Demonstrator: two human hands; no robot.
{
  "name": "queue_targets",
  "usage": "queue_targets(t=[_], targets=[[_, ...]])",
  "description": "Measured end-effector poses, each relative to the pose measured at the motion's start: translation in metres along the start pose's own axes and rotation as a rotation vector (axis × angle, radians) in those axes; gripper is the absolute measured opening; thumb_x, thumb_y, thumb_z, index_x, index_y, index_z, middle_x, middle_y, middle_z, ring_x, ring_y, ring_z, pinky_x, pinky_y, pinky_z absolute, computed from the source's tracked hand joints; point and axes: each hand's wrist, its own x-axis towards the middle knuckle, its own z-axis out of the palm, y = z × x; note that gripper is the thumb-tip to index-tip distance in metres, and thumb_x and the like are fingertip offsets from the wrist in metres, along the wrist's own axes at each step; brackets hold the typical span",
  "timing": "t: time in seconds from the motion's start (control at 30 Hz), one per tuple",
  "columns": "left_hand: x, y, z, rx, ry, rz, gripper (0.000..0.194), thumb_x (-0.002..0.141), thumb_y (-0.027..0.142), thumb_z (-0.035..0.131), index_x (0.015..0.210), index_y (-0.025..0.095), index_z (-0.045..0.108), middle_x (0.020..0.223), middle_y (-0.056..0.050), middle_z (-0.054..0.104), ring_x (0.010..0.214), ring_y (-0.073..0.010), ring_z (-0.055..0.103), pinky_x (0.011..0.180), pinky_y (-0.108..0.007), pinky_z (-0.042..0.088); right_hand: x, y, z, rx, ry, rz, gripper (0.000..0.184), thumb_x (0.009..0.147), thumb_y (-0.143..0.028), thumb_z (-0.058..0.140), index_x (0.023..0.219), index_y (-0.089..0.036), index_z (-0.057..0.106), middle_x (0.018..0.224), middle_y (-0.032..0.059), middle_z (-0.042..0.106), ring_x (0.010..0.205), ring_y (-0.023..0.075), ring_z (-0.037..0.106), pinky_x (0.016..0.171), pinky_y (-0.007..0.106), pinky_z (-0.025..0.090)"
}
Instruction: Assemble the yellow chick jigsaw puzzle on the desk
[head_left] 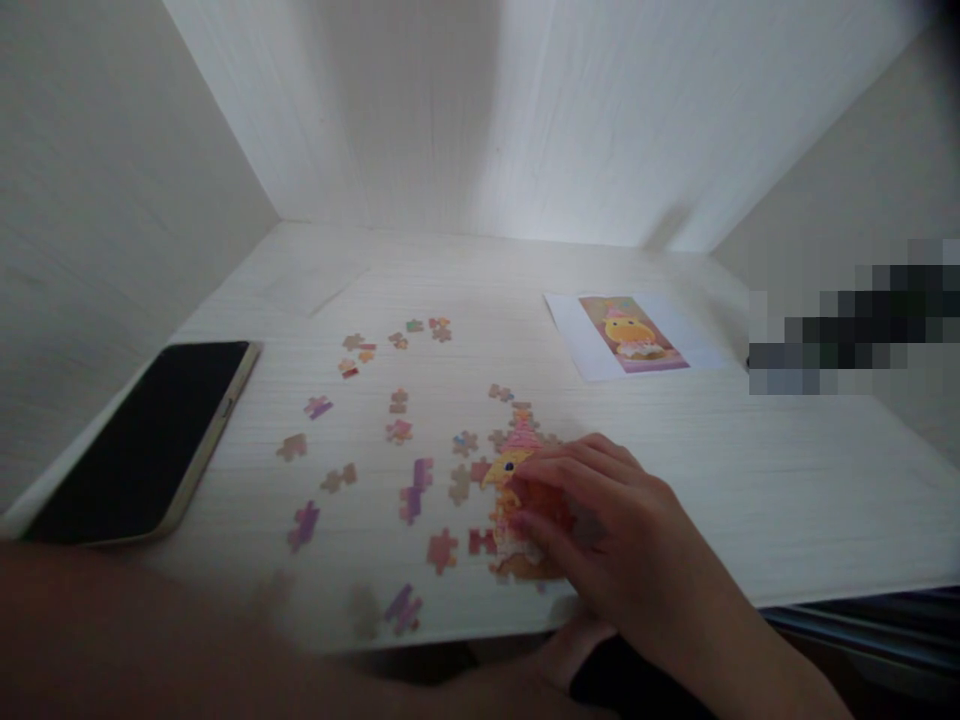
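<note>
My right hand (607, 530) rests on a partly joined puzzle cluster (514, 470) showing a yellow chick with a pink hat. Its fingers lie spread and flat over the cluster's right side and hold nothing. Several loose puzzle pieces (409, 490) in pink, purple and tan lie scattered to the left on the white desk (787, 480). My left forearm (150, 640) crosses the bottom left as a blur; the left hand itself is not visible.
A black phone (146, 435) lies at the desk's left edge. A printed picture of the chick (634, 335) lies at the back right. White walls enclose the desk on three sides. A blurred dark patch (855, 330) sits at far right.
</note>
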Motion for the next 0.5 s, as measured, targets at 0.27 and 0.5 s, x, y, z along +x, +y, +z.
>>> queue_targets(t=[0.27,0.5], targets=[[-0.018,0.003,0.012,0.119,0.024,-0.071,0.072,0.095,0.059,0.047,0.15,0.013,0.037,0.12,-0.009,0.065,0.102,-0.0165,0.065,0.083,-0.028,0.06,0.0,0.012,-0.014,0.003,-0.022,-0.018,0.014,0.09,-0.016,0.065,0.099,-0.025,0.071,0.104,0.0017,0.073,0.099,0.0213,0.06,0.09,0.039,0.049],[-0.021,0.0,0.004,0.177,0.075,0.02,0.053,0.095,0.051,0.053,0.143,0.029,0.049,0.117,-0.002,0.065,0.093,-0.0118,0.066,0.084,-0.026,0.059,0.0,0.014,-0.012,-0.012,0.023,-0.031,0.014,0.09,-0.018,0.066,0.101,-0.023,0.073,0.111,0.0044,0.071,0.105,0.0228,0.059,0.095,0.041,0.047]])
